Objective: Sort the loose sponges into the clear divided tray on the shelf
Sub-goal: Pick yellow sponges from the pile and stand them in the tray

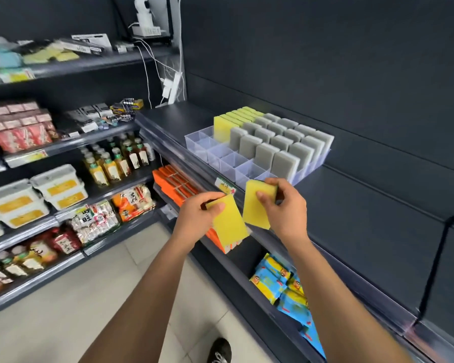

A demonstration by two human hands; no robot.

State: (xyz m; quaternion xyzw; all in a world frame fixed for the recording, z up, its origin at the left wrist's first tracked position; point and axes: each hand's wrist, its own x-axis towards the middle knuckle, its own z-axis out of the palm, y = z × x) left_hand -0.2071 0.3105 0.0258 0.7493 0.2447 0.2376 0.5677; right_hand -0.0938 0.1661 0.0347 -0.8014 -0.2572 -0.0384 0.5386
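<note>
A clear divided tray [222, 159] sits on the dark shelf [351, 205]. Its back rows hold several yellow sponges [224, 127] on the left and several grey-faced sponges [283, 145] standing upright on the right. The front compartments nearest me are bare. My left hand [198, 217] pinches one yellow sponge [230, 222] by its top corner, just in front of the shelf edge. My right hand [283, 205] grips a second yellow sponge [256, 204] beside it, close below the tray's front right corner. The two sponges hang side by side, slightly apart.
Below the shelf lie orange packs [173, 183] and blue-yellow snack bags [278, 280]. Shelves to the left carry bottles [116, 161], tubs [37, 195] and packets. A black strap [440, 258] hangs over the shelf at right. Cables and a power strip [172, 87] hang at the back corner.
</note>
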